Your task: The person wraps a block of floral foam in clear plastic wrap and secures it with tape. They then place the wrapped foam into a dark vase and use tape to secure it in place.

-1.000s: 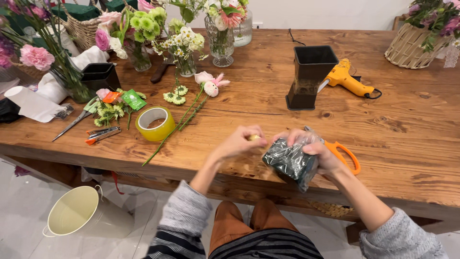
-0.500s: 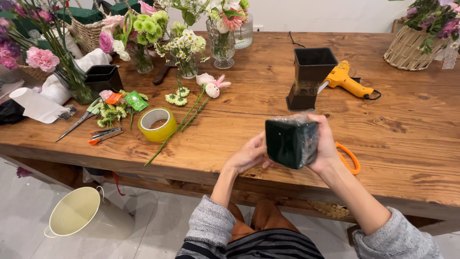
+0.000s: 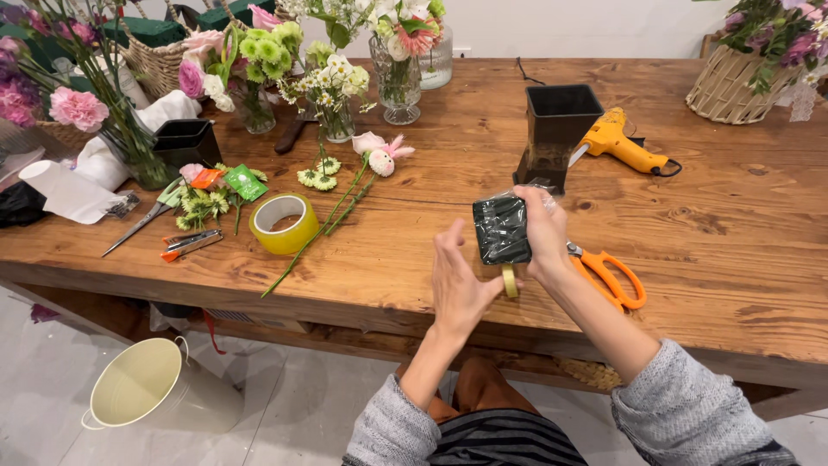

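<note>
Currently the right hand (image 3: pixel 545 237) holds a dark green foam block wrapped in clear film (image 3: pixel 501 229) just above the near edge of the wooden table (image 3: pixel 733 216), fingers clamped round its right side. Left hand (image 3: pixel 457 280) is open, fingers spread, palm near the block's lower left, holding nothing; a short strip of yellowish tape (image 3: pixel 510 280) hangs under the block by the left thumb. Orange scissors (image 3: pixel 608 272) lie on the table just right of the wrist, tape roll (image 3: pixel 282 223) well to the left. Risk: the film looks slippery and the grip is one-handed, so the block could slip off the edge; the loose tape could stick to itself.
</note>
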